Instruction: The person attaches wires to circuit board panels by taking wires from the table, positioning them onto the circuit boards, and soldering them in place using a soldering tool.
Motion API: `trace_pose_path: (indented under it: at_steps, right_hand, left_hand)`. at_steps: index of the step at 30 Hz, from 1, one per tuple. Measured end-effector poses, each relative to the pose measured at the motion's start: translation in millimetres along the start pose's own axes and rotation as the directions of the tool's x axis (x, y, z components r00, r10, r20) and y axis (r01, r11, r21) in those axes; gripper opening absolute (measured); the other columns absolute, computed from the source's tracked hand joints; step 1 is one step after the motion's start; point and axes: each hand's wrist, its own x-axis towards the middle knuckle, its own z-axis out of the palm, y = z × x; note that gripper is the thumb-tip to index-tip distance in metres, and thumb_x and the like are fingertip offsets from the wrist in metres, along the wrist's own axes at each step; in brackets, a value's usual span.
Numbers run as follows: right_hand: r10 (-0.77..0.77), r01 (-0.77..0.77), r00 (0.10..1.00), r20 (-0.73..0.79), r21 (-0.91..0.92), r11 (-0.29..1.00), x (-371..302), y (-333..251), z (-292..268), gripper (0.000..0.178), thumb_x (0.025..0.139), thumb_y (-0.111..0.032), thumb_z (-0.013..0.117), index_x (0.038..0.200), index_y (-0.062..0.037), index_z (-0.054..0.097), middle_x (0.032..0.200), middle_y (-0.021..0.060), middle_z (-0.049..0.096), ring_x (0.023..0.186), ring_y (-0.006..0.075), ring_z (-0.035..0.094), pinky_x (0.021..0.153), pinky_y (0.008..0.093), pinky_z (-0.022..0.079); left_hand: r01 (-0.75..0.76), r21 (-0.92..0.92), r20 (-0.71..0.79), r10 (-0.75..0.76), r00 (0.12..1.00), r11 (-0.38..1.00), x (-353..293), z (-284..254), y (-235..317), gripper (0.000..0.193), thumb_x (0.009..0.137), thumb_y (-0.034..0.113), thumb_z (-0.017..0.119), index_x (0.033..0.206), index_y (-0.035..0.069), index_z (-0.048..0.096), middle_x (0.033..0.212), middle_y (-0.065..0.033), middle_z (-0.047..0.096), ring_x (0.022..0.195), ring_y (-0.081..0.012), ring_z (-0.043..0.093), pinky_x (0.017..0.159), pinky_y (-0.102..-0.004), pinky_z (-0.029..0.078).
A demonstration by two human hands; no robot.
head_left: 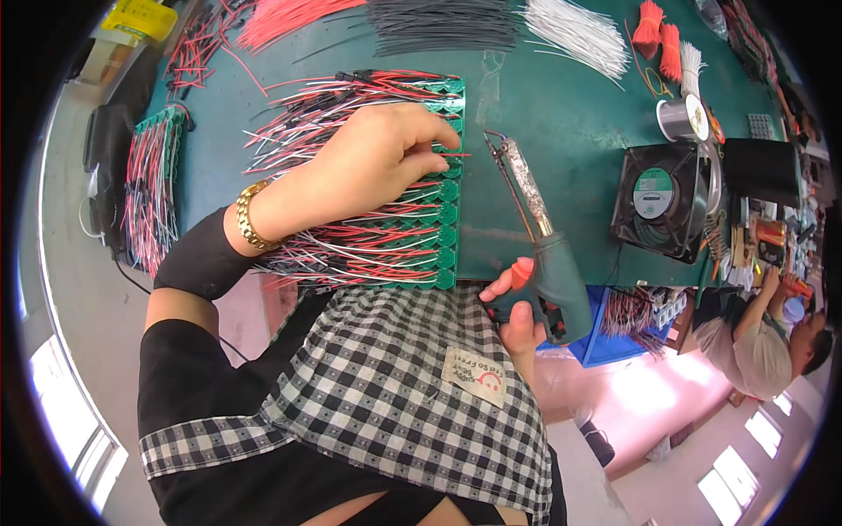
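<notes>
My left hand, with a gold watch at the wrist, reaches over a panel of small green circuit boards. Its thumb and forefinger are pinched together on a thin red wire, whose end points right across the boards' edge. Rows of red, white and black wires spread leftward from the panel, partly under my forearm. In my right hand is a dark green soldering gun with an orange-red trigger. Its metal tip points up and away, just right of the panel and apart from it.
Bundles of red, black and white wires lie along the far side. At right stand a solder spool and a black fan. Another wired panel is at left. A blue bin sits below; a co-worker is far right.
</notes>
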Motion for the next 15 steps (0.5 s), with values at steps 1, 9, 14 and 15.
trace_pose_path:
  at_steps: [1, 9, 14, 15]
  right_hand:
    - [0.004, -0.004, 1.0, -0.012, 0.001, 1.0, -0.4, 0.2, 0.3, 0.056, 0.084, -0.031, 0.061, 0.123, 0.0034, 0.041, 0.084, 0.0143, 0.054, 0.071, 0.0202, 0.055, 0.064, 0.0326, 0.051]
    - [0.047, -0.047, 0.999, -0.001, -0.136, 0.99, 0.1, -25.8, 14.8, 0.051, 0.083, -0.029, 0.061, 0.12, 0.0038, 0.045, 0.084, 0.0126, 0.056, 0.069, 0.0187, 0.055, 0.066, 0.0318, 0.048]
    - [0.119, -0.089, 0.99, 0.078, -0.309, 0.947, -2.0, -50.9, 19.0, 0.028, 0.077, -0.011, 0.061, 0.101, 0.0027, 0.057, 0.086, 0.0104, 0.06, 0.064, 0.0165, 0.054, 0.067, 0.028, 0.048]
    - [0.121, -0.091, 0.989, 0.08, -0.311, 0.946, -8.6, -44.0, 9.5, 0.028, 0.077, -0.011, 0.061, 0.101, 0.0027, 0.057, 0.086, 0.0104, 0.06, 0.064, 0.0165, 0.054, 0.067, 0.028, 0.048]
  left_hand:
    - [0.097, -0.057, 0.004, -0.097, 0.995, 0.994, -1.4, 1.3, 0.1, 0.012, 0.077, 0.003, 0.068, 0.088, 0.0, 0.064, 0.073, -0.0062, 0.056, 0.065, -0.0175, 0.055, 0.059, -0.028, 0.045]
    - [0.096, 0.083, -0.103, -0.087, 0.991, 0.992, -0.7, 13.0, -2.1, 0.005, 0.068, 0.007, 0.064, 0.069, 0.003, 0.06, 0.066, -0.0094, 0.058, 0.061, -0.0268, 0.059, 0.055, -0.0362, 0.047]
    - [0.072, 0.165, -0.11, -0.054, 0.992, 0.984, -2.4, 14.7, -6.6, 0.009, 0.067, 0.004, 0.066, 0.07, 0.004, 0.058, 0.065, -0.0063, 0.055, 0.058, -0.0195, 0.057, 0.052, -0.0297, 0.046]
    - [0.075, 0.163, -0.112, -0.057, 0.992, 0.984, -3.7, 14.3, -6.1, 0.009, 0.067, 0.004, 0.066, 0.07, 0.004, 0.058, 0.065, -0.0063, 0.055, 0.058, -0.0195, 0.057, 0.052, -0.0297, 0.046]
